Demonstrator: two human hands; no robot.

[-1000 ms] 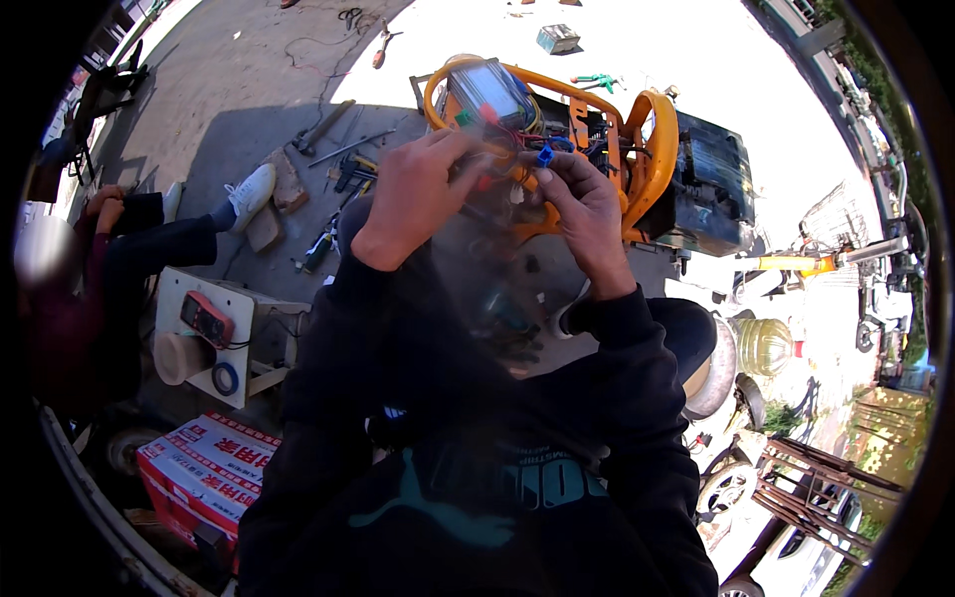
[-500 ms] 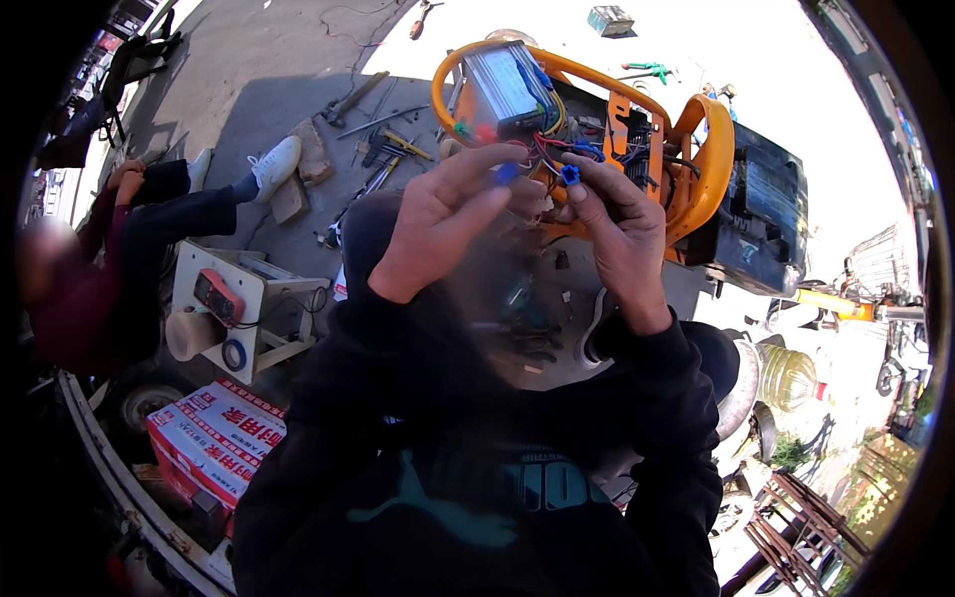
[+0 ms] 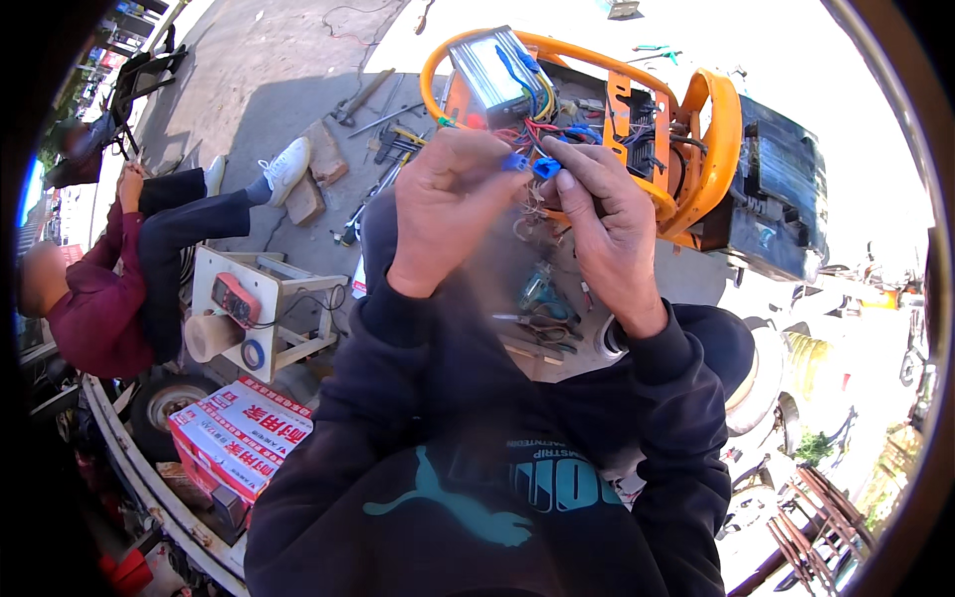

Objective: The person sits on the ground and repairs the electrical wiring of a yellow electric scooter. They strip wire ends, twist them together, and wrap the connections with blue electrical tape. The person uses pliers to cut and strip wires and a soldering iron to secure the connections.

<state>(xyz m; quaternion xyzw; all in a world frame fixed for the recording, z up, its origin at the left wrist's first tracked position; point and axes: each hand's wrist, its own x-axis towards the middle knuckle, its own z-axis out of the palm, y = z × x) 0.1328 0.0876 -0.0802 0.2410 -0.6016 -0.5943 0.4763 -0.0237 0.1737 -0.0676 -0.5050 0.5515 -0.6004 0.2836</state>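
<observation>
My left hand (image 3: 443, 204) pinches a small blue plug connector (image 3: 514, 162) between thumb and fingers. Just to its right, my right hand (image 3: 612, 219) is closed on a second blue connector (image 3: 545, 168), its open end turned towards the first. The two pieces are close together; whether they touch I cannot tell. Coloured wires (image 3: 537, 129) run behind my fingers to a silver finned controller box (image 3: 494, 75). That box rests on an orange tubular frame (image 3: 718, 149), which carries more wiring.
A black box (image 3: 781, 204) sits right of the frame. Hand tools (image 3: 383, 144) and bricks (image 3: 323, 154) lie on the ground at left. A stool (image 3: 234, 338) holds a red multimeter (image 3: 235, 298), near a red-white carton (image 3: 244, 433). A seated person (image 3: 109, 313) is at left.
My hands have drawn closer together, bringing the two blue connectors nearly end to end. The whole view has shifted slightly.
</observation>
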